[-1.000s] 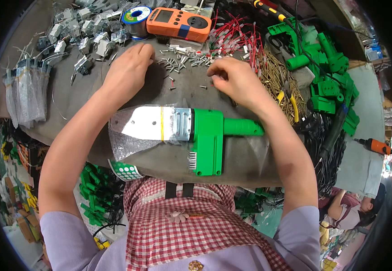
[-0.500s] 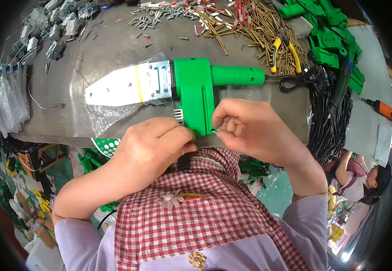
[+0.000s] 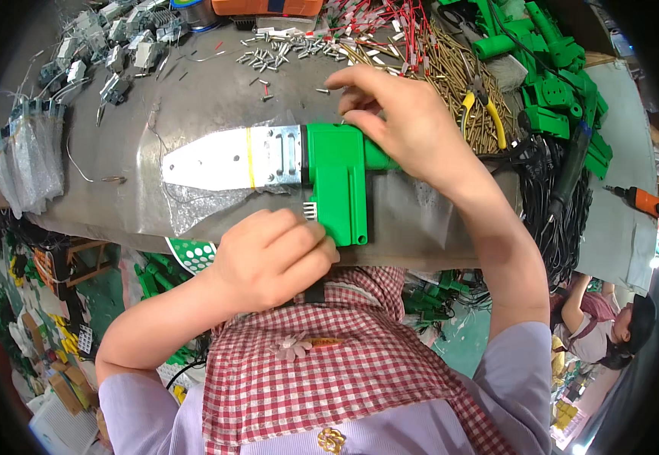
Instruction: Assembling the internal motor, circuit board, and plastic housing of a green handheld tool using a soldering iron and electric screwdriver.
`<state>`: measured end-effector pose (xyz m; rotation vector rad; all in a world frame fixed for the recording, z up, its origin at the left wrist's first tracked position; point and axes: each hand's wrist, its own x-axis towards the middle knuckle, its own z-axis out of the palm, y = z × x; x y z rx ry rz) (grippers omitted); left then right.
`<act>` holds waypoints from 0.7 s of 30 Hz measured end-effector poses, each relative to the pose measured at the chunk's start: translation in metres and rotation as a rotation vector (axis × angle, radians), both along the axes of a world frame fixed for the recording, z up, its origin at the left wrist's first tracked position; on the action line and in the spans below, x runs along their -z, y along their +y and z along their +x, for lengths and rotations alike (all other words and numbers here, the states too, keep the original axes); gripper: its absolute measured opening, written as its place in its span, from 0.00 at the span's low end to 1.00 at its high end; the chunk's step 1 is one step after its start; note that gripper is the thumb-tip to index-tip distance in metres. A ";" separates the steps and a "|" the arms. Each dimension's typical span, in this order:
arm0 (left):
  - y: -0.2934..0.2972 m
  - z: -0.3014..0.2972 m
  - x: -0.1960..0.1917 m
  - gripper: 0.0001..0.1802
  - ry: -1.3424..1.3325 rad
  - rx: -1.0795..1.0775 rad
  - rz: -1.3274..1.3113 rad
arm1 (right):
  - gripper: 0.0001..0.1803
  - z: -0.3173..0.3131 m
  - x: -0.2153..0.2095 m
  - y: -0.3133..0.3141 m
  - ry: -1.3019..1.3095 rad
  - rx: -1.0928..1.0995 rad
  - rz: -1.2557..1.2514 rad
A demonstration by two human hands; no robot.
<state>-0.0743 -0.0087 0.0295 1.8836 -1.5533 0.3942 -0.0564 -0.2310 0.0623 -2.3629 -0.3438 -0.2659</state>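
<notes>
A green pipe welding iron (image 3: 337,189) lies on the grey bench, its handle to the right. Its flat, tapered metal plate (image 3: 208,163) points left, with a yellow band around it. At the lower end of the housing, my left hand (image 3: 276,258) is closed, fingers curled against its left side. Over the handle and the housing's upper right corner hovers my right hand (image 3: 398,125), covering most of the handle. Its index finger and thumb are apart beside that corner, while the other fingers stay curled; what they hold is hidden. A small hole shows at the housing's lower right corner.
Clear plastic wrap (image 3: 208,208) lies under the plate. Behind are loose screws (image 3: 284,51), long brass-coloured rods (image 3: 451,68) and yellow-handled pliers (image 3: 481,110). Green housings (image 3: 549,98) and black cables (image 3: 553,205) crowd the right; grey metal parts (image 3: 121,49) sit far left.
My right hand has moved from the housing's lower right corner up to its upper right corner. The small metal piece at its fingertips no longer shows. My left hand stays by the housing.
</notes>
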 end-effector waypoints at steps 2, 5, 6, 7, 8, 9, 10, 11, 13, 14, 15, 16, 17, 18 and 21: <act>-0.002 0.006 0.003 0.14 0.014 0.028 -0.063 | 0.19 0.003 -0.001 0.000 0.056 -0.055 -0.077; -0.012 0.023 -0.002 0.18 0.139 0.004 -0.014 | 0.21 0.003 0.000 0.001 0.046 -0.045 -0.022; -0.023 0.033 -0.002 0.19 0.160 -0.148 -0.075 | 0.22 -0.002 -0.001 0.002 0.078 -0.047 0.004; -0.034 0.041 -0.002 0.21 0.178 -0.295 -0.138 | 0.19 -0.009 -0.002 0.003 0.103 -0.003 -0.004; -0.036 0.043 -0.002 0.21 0.174 -0.303 -0.145 | 0.19 -0.015 -0.001 0.003 0.137 0.018 0.067; -0.038 0.045 -0.001 0.23 0.391 -0.286 -0.134 | 0.19 -0.018 0.001 0.002 0.172 0.038 0.139; -0.041 0.049 0.000 0.25 0.605 -0.254 -0.124 | 0.19 -0.015 0.002 -0.002 0.163 0.037 0.133; -0.039 0.051 0.001 0.25 0.597 -0.254 -0.130 | 0.18 -0.011 0.003 -0.007 0.194 0.045 0.108; -0.032 0.053 0.006 0.24 0.351 -0.149 0.093 | 0.17 0.004 0.012 -0.013 0.223 0.052 0.091; -0.031 0.050 0.004 0.23 0.328 -0.139 0.079 | 0.14 0.016 0.019 -0.014 0.062 -0.007 -0.043; -0.030 0.046 0.002 0.23 0.324 -0.137 0.088 | 0.12 0.027 0.026 -0.013 -0.098 -0.064 -0.176; -0.030 0.043 -0.001 0.22 0.281 -0.138 0.068 | 0.06 0.035 0.031 -0.008 -0.169 -0.049 -0.237; -0.031 0.041 -0.004 0.21 0.239 -0.140 0.052 | 0.06 0.040 0.032 0.000 -0.171 -0.041 -0.231; -0.031 0.043 -0.006 0.19 0.290 -0.127 0.046 | 0.05 0.043 0.033 0.007 -0.151 -0.025 -0.413; -0.021 0.078 -0.006 0.15 0.250 -0.306 0.204 | 0.06 0.052 0.028 0.007 -0.066 0.002 -0.602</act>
